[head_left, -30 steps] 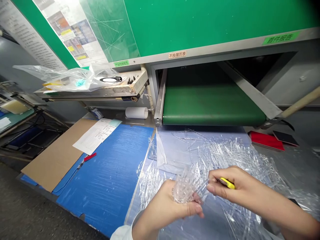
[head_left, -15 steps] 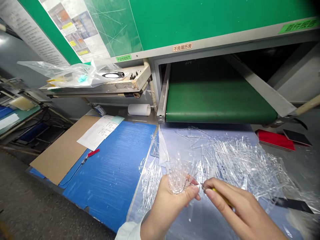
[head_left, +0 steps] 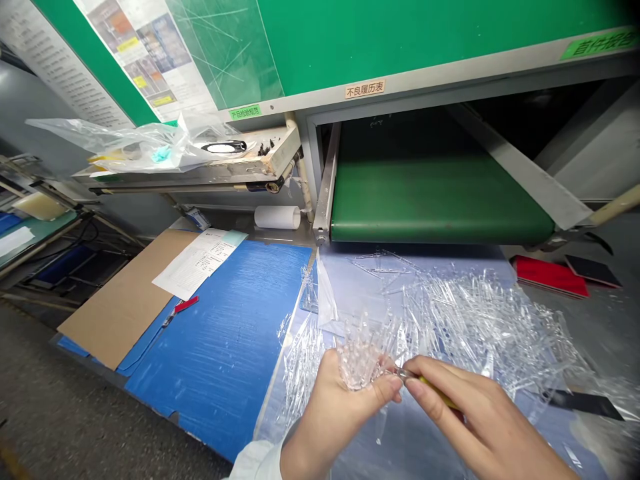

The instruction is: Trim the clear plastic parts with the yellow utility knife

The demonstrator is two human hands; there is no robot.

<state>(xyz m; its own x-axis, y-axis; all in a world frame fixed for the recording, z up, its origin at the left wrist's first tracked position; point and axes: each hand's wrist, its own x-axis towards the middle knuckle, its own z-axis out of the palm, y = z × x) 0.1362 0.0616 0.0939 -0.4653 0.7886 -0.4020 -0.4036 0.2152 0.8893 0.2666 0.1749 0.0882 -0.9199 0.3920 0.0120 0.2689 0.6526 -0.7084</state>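
Observation:
My left hand (head_left: 350,400) is closed around a bundle of clear plastic pieces (head_left: 357,363), thin strips whose upper ends fan out above the fingers. My right hand (head_left: 465,400) grips a small yellow-handled tool (head_left: 437,393) with a short metal head; the fingers hide much of it, so its exact kind is unclear. The tool's metal head is at the left thumb and fingertips, against the near side of the bundle. Beyond my right hand spreads a large heap of loose clear plastic pieces (head_left: 480,320). A smaller pile of clear strips (head_left: 303,367) lies left of my left hand.
A blue board (head_left: 225,327) covers the left of the bench, with brown cardboard (head_left: 125,293), a paper sheet (head_left: 197,263) and a red-handled cutter (head_left: 186,305) on it. Behind the heap is a green conveyor belt (head_left: 440,207). Red pads (head_left: 550,275) lie at right.
My right hand has brought the tool slightly left, and its metal head now meets the left fingertips. The bundle has turned a little in my left hand.

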